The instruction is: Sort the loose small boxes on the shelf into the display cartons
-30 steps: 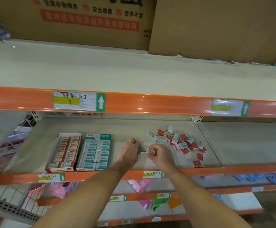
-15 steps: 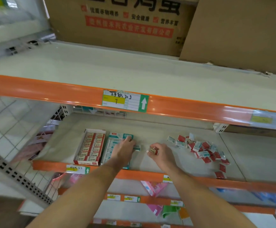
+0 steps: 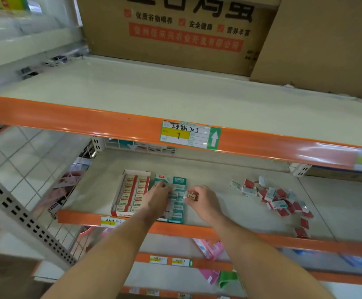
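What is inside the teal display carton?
The teal display carton holds rows of small teal-and-white boxes. The left hand covers its left side, hiding what lies underneath.

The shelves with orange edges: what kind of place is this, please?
Most likely a shop or supermarket aisle. The orange shelf edge carries a price label with an arrow, small boxed goods fill a red display carton and a teal display carton, and stock cartons sit on top.
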### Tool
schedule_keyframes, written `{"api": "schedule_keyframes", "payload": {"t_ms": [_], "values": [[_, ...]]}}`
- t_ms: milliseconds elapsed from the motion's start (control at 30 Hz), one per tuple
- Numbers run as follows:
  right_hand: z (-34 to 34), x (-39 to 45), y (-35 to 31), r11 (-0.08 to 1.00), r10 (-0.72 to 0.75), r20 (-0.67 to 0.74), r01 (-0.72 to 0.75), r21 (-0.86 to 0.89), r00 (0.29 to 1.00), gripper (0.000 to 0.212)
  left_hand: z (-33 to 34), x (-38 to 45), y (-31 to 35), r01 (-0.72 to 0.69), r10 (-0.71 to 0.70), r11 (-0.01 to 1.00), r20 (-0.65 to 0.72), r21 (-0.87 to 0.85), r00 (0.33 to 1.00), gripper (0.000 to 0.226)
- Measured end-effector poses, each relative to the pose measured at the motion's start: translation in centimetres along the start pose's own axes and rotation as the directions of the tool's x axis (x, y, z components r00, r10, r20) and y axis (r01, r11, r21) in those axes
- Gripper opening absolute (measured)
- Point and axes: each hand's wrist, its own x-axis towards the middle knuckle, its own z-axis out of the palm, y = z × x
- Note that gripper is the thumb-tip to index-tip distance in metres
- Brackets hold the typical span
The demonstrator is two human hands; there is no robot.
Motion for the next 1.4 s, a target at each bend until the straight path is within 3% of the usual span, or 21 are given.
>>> {"api": "schedule_keyframes", "payload": {"t_ms": [133,800,1067,1300,1400], "values": [[0.6,0.2,-0.8,1.0,0.007,0.002,-0.007,-0.026,1.0,0.032,0.4,0.2,0.0,-0.03,0.03,1.0,-0.03,0.002,0.999,0.018],[0.8,1.1,-0.6,0.995,0.074,-0.032,-0.076,-0.059,0.997,0.034,0.8,3.7,0.4,0.057,-0.069,0.974,-0.048,-0.22,0.996,0.031],[1.8,2.0,-2.6,0.994,0.087,-0.029,-0.088,-0.061,0.996,0.03,-0.1,3.8,-1.0,-0.028,0.018,0.977,-0.047,-0.21,0.999,0.027],[3.6,2.8,-6.5,0.999,0.026,-0.006,-0.026,-0.044,1.0,0.027,-3.6,3.1,-4.7,-0.042,0.017,0.978,-0.118,-0.206,0.993,0.02],[4.9,3.0,-9.0,0.999,-0.028,0.032,0.029,-0.027,0.999,0.029,-4.7,2.3,-7.2,0.038,-0.064,0.974,-0.11,-0.223,0.992,0.011]]}}
